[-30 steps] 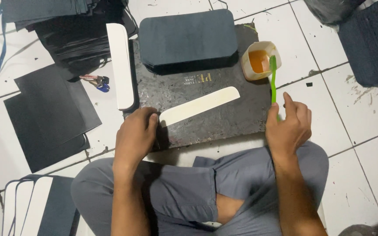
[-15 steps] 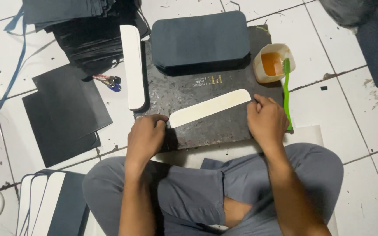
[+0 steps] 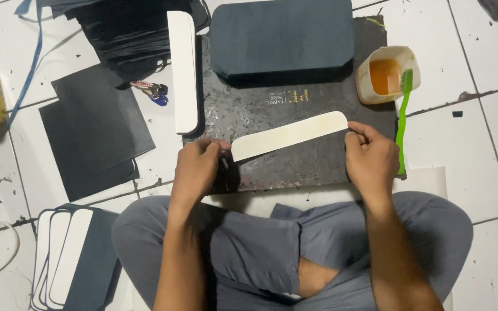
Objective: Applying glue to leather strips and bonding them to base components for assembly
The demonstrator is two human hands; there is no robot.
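A long cream strip with rounded corners (image 3: 289, 136) lies slanted on a dark work board (image 3: 295, 167). My left hand (image 3: 198, 167) pinches its left end and my right hand (image 3: 370, 155) pinches its right end. A green brush (image 3: 403, 118) rests beside my right hand, its head over a small cup of orange glue (image 3: 386, 74). A stack of dark blue cut panels (image 3: 282, 37) sits at the far side of the board.
A second white strip (image 3: 183, 69) lies upright along the board's left edge. Black sheets (image 3: 96, 132) and a black stack (image 3: 128, 34) lie to the left. Finished dark pieces with white strips (image 3: 67, 256) are fanned by my left knee. Keys (image 3: 151, 91) lie on the tiles.
My right hand let go of the green brush, which now leans on the cup, and moved left to grip the strip's right end. My left hand stays on the left end.
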